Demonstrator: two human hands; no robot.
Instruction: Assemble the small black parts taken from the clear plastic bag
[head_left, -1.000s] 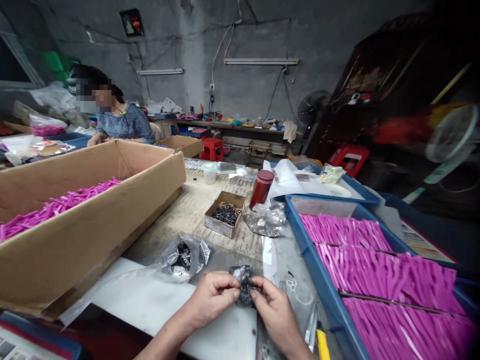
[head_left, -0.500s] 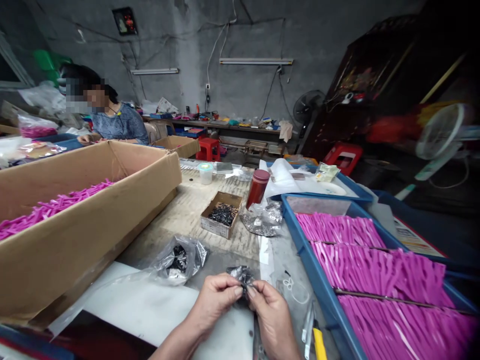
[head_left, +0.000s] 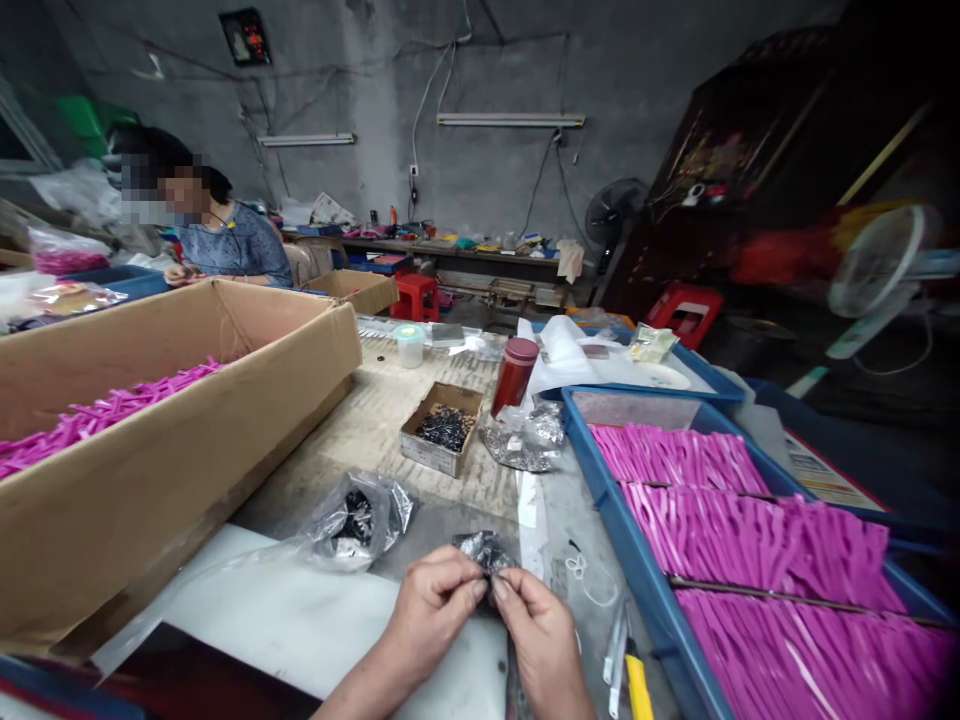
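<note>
My left hand (head_left: 436, 605) and my right hand (head_left: 541, 630) meet at the near edge of the table, thumbs and index fingers pinched together. Between and just beyond the fingertips is a small plastic bag (head_left: 480, 547) with dark contents, and both hands appear to grip its near part. The exact spot they pinch is hidden by the fingers. Beneath my left hand lies a white sheet (head_left: 322, 625). Left of the hands, an open clear bag (head_left: 386, 510) holds black pieces. Farther back, a small cardboard box (head_left: 431, 458) contains many small black parts.
A long cardboard box (head_left: 187, 450) of pink strips stands left, a blue tray (head_left: 626, 570) of pink strips right. A yellow-handled tool (head_left: 639, 688) lies by the tray. A red-brown canister (head_left: 514, 375) and a silvery bag (head_left: 521, 440) stand beyond. A co-worker (head_left: 236, 245) sits far left.
My fingertips have drawn closer together over the small bag, the left hand having turned slightly inward. The view has shifted a little; the objects on the table stay put.
</note>
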